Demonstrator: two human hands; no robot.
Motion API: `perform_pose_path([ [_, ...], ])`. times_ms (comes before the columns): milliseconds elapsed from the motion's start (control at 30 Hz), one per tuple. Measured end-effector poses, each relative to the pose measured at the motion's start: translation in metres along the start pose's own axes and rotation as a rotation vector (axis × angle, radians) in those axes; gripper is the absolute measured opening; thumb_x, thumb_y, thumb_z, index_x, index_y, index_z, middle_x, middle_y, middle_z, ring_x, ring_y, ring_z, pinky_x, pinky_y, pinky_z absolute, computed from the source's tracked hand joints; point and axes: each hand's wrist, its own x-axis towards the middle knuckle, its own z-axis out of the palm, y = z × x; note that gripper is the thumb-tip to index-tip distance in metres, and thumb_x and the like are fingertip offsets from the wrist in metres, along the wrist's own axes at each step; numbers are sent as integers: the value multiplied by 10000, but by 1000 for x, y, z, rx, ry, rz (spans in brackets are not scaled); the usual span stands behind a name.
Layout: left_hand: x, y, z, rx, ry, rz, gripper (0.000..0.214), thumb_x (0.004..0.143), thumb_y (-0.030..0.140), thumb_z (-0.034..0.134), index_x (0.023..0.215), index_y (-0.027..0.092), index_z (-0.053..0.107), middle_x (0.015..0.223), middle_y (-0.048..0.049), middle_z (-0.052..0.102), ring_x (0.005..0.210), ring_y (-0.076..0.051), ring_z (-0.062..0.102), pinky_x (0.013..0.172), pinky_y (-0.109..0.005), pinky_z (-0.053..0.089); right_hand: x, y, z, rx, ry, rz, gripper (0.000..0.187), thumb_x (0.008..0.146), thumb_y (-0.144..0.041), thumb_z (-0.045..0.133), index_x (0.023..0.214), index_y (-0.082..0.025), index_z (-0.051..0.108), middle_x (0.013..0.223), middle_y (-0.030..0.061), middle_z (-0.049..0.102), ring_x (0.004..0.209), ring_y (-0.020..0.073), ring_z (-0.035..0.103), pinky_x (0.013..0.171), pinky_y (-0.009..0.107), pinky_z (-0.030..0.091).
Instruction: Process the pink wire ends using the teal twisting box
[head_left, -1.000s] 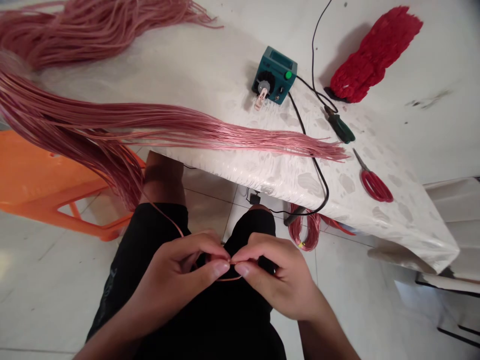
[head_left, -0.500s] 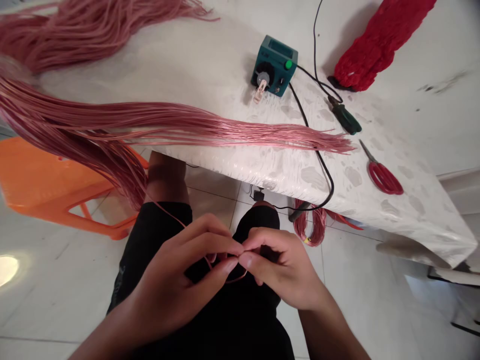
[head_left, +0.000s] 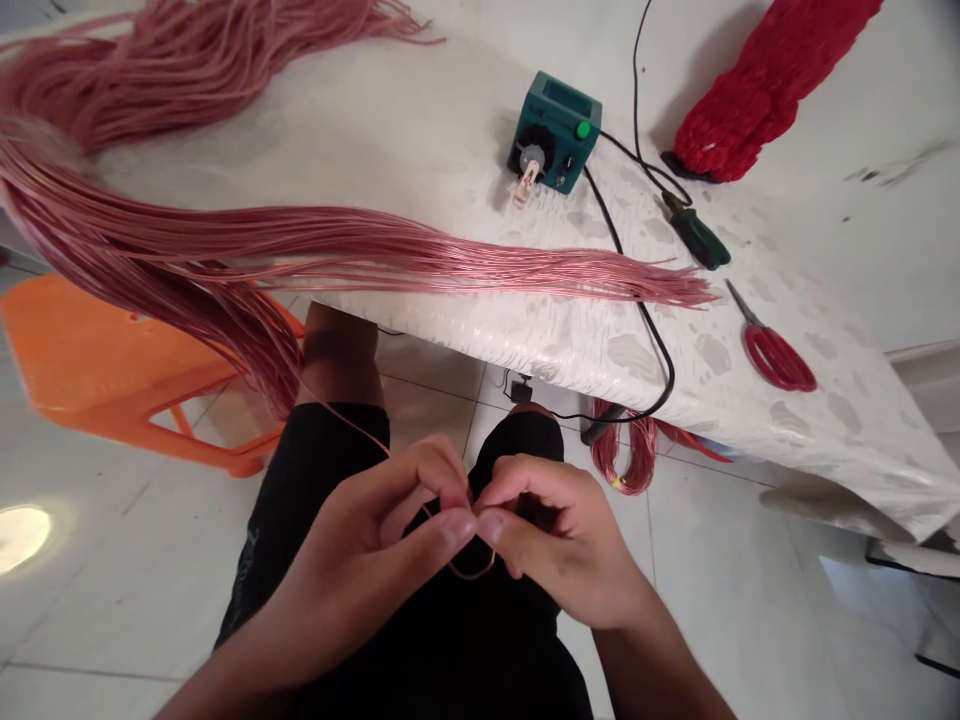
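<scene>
My left hand (head_left: 386, 550) and my right hand (head_left: 559, 540) meet above my lap, thumbs and forefingers pinched together at the tips. Between them they hold a thin pink cord (head_left: 351, 426), which hangs in a small loop below the fingertips. Its other end runs up to the left, over my thigh, to a hanging part of the long pink cord bundle (head_left: 420, 250). The exact spot where the cord is gripped is hidden by the fingers.
On the patterned white tablecloth (head_left: 525, 340) are a green motor box (head_left: 555, 130) with a clip, green-handled pliers (head_left: 699, 236), red scissors (head_left: 776, 350) and a red fluffy roll (head_left: 772, 90). An orange stool (head_left: 90, 360) stands left. A coil (head_left: 634, 455) hangs below the table edge.
My left thumb and forefinger have shifted and bent more around the cord, closing against the right fingertips. The loop below them shows more clearly. The view has moved slightly.
</scene>
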Motion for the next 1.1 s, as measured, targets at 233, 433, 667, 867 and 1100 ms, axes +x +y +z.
perform_pose_path([
  [233, 5, -13, -1, -390, -158, -273, 242, 978, 429, 618, 920, 205, 547, 793, 9, 593, 732, -131, 567, 703, -277, 431, -1, -1, 3, -41, -48, -109, 124, 925, -151, 640, 806, -185, 638, 700, -2, 716, 611, 102, 686, 553, 199, 541],
  [433, 5, -15, -2, -463, -218, -348, 340, 930, 503, 655, 906, 174, 574, 727, 23, 558, 657, -105, 494, 668, -258, 391, -2, -1, 3, -45, -54, -138, 109, 918, -118, 644, 823, -172, 644, 754, 21, 740, 664, 125, 733, 584, 218, 560],
  [667, 5, -19, -11, -441, -278, -378, 354, 895, 499, 691, 839, 159, 608, 707, -2, 558, 700, -142, 522, 679, -276, 386, -4, -3, 2, -207, -50, -205, 90, 878, -105, 668, 842, -188, 676, 735, 5, 728, 558, 85, 596, 524, 204, 502],
  [867, 4, -20, -12, -432, -291, -385, 332, 856, 473, 749, 782, 159, 669, 704, 2, 580, 670, -117, 496, 653, -251, 379, -5, -1, -2, -288, -34, -245, 77, 864, -118, 679, 860, -195, 688, 672, -13, 646, 568, 93, 572, 509, 210, 462],
  [1100, 4, -21, -16, -324, -254, -350, 315, 872, 448, 736, 750, 160, 701, 701, -9, 608, 661, -127, 542, 637, -252, 426, -5, -2, -4, -321, -24, -269, 120, 853, -73, 668, 860, -190, 693, 678, -26, 612, 569, 75, 546, 523, 196, 452],
])
